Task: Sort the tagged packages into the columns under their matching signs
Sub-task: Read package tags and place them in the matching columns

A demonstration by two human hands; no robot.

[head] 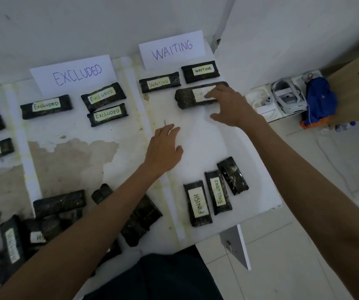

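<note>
A dark wrapped package (pixel 187 98) with a blurred tag lies in the right-hand column, just below the paper WAITING sign (pixel 172 49) and near two other packages tagged WAITING, one on the left (pixel 160 82) and one on the right (pixel 200 71). The right hand (pixel 228 107) rests on its right end with the fingers laid straight across the tag and the thumb spread wide, off the package. The left hand (pixel 163 148) is palm down over the bare middle of the white tabletop (pixel 206 135), fingers straight and loosely together, holding nothing; whether it touches the surface I cannot tell. In the next column to the left, three packages tagged EXCLUDED (pixel 46 107) (pixel 103 96) (pixel 107 114) lie under the EXCLUDED sign (pixel 74 74). Near the tabletop's front right corner three unsorted packages stand side by side: one tagged FINISH (pixel 198 203), one tagged EXCLUDED (pixel 218 192), and one with no tag showing (pixel 232 175). A loose heap of more packages (pixel 59 203) lies at the lower left, partly hidden by the left forearm. On the floor to the right sits an open box with a white headset (pixel 287 100), beside a blue bundle (pixel 320 98).
</note>
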